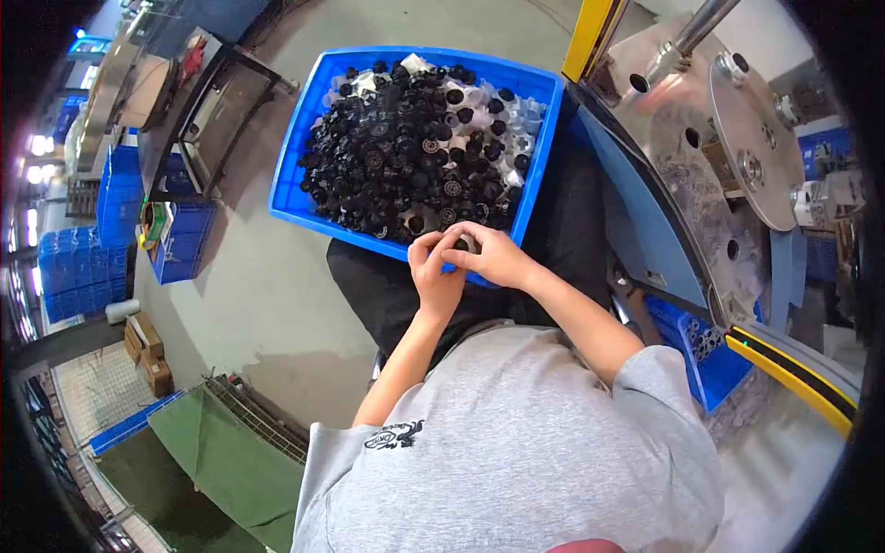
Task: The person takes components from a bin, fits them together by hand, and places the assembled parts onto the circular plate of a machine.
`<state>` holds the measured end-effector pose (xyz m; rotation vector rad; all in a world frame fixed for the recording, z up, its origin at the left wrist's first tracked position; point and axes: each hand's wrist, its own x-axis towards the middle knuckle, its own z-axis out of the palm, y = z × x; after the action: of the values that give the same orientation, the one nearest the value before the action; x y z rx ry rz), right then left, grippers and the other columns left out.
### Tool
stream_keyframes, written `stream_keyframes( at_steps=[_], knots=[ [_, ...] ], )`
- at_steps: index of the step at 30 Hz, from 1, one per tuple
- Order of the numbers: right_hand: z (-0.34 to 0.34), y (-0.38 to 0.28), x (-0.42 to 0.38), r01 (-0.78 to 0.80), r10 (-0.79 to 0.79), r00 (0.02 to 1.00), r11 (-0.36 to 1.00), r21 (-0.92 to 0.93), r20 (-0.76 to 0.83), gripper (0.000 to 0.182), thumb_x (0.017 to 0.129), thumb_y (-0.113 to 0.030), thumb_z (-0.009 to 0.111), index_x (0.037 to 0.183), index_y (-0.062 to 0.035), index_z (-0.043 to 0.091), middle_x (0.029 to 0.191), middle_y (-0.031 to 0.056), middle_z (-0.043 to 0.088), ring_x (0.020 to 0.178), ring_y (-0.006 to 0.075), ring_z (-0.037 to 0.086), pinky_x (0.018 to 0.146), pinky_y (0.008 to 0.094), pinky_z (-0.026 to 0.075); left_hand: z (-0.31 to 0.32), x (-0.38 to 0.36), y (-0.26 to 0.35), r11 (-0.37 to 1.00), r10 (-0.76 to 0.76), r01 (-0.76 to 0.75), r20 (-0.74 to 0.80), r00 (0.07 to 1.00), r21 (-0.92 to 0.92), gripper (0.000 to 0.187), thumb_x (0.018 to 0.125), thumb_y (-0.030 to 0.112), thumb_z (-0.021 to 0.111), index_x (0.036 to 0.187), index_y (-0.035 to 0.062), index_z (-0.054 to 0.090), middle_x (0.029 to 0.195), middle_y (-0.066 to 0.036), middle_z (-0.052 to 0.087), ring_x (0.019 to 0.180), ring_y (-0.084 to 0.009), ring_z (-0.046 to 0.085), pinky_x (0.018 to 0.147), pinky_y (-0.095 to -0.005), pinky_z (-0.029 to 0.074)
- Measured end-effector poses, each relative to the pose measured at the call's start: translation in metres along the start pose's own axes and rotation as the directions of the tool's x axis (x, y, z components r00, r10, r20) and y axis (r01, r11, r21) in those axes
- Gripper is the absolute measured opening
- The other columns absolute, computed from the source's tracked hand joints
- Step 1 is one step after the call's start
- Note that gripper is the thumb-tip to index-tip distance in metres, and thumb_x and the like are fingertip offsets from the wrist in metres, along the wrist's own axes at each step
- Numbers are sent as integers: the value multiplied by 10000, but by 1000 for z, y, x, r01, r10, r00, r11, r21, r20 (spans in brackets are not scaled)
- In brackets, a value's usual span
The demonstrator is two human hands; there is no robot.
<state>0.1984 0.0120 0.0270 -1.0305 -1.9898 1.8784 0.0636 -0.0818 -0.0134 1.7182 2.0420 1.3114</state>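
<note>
Just over the near rim of a blue tray [300,147], my two hands meet with fingertips together. My left hand [436,279] is closed, its thumb and fingers pinching a small black-and-white plastic part [467,245]. From the right, my right hand [498,261] is also closed around that part, its fingers curled over the top. Fingers cover most of the part, so its exact shape is hidden. Beyond the hands, the tray holds a heap of small black plastic parts [378,157], with white translucent plastic parts [527,115] mostly along the right side.
A machine with a round metal disc [756,138] and a yellow-edged frame [590,41] stands close on the right. Below it sits a blue crate [705,369] of small parts. Blue crates [83,267] are stacked at left, near a green cover [230,461].
</note>
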Motion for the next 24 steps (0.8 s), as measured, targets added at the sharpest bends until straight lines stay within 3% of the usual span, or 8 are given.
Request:
stream_keyframes(
  at_steps=[7,11,12,14,16,20,22,24],
  knots=[
    [-27,13,-26,126,9,965,858,498,-260,243,982,-243,608,1166,-89,649,1073,67,690,749,113,586,656,226,467,-3,41,1,968,119,-49,275,954,-248,608,757,115,783,1341,102,614,1381,-172,484,1137,-318,546,984,-387,455],
    [-69,8,-61,235,71,890,776,585,-451,187,1007,-199,567,1139,-98,652,1118,85,698,745,96,578,633,200,443,17,67,-26,957,115,-208,395,911,201,658,810,155,719,1433,131,509,1424,-161,480,1251,-398,508,1041,-439,429],
    [-77,7,-69,262,78,867,770,581,-493,184,1008,-197,563,1136,-97,648,1114,84,700,742,94,578,630,198,440,23,66,-26,958,144,-229,403,904,171,658,810,155,719,1433,131,509,1424,-161,480,1251,-398,508,1041,-439,429],
    [-90,4,-82,308,85,826,760,572,-558,177,1010,-192,556,1130,-93,640,1106,82,705,737,90,577,624,193,433,30,62,-23,787,123,-411,535,836,460,594,801,121,701,1376,154,554,1377,-123,526,1215,-393,523,1009,-460,449],
    [-111,15,-95,316,98,758,810,494,-645,204,1015,-250,566,1156,-135,659,1027,25,690,770,71,571,629,203,428,30,64,-22,825,113,-384,544,831,416,566,798,113,699,1347,153,565,1348,-121,537,1181,-387,537,987,-460,460],
    [-182,-10,-134,326,-153,543,945,40,-825,351,943,-293,707,1175,-75,560,1105,103,699,913,202,668,737,304,545,22,67,-23,908,6,-245,575,818,339,484,790,88,692,1261,150,597,1264,-115,569,1077,-371,581,921,-459,495],
    [-234,-24,-162,102,-173,283,983,-150,-943,433,893,-272,766,1218,-76,557,1085,88,664,896,163,649,739,279,526,22,65,-28,950,-62,-131,582,811,284,434,783,85,698,1203,131,600,1201,-119,569,1000,-370,595,861,-462,509],
    [-267,-43,-177,130,-151,110,982,-136,-982,420,889,-275,760,1213,-61,601,1021,68,660,784,129,622,677,254,505,22,61,-33,974,-126,-14,595,794,225,384,775,81,703,1145,113,603,1138,-123,570,922,-368,610,800,-465,523]
  ],
)
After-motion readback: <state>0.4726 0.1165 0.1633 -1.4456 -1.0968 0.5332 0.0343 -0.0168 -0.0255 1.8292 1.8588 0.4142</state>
